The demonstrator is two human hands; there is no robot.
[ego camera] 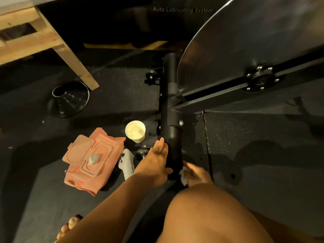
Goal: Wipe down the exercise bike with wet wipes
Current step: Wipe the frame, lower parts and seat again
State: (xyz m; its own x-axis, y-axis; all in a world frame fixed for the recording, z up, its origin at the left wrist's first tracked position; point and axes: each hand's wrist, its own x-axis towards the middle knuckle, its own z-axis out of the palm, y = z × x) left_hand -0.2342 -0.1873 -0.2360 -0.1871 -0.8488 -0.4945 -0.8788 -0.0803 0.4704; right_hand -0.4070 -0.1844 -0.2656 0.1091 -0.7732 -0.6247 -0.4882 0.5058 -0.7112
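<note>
Dark gym flooring; lower centre, my left hand lies flat-fingered against the bike's base bar, my right hand clutches a wipe at its near end. I judge the flywheel, upper right, is yet to do.

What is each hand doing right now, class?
Left hand: open, fingers flat against the stabiliser bar.
Right hand: grips a white wet wipe.

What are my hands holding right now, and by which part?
The right hand grips a crumpled white wipe bunched in its fingers. The left hand holds nothing; it rests flat against the bike's base bar.
</note>
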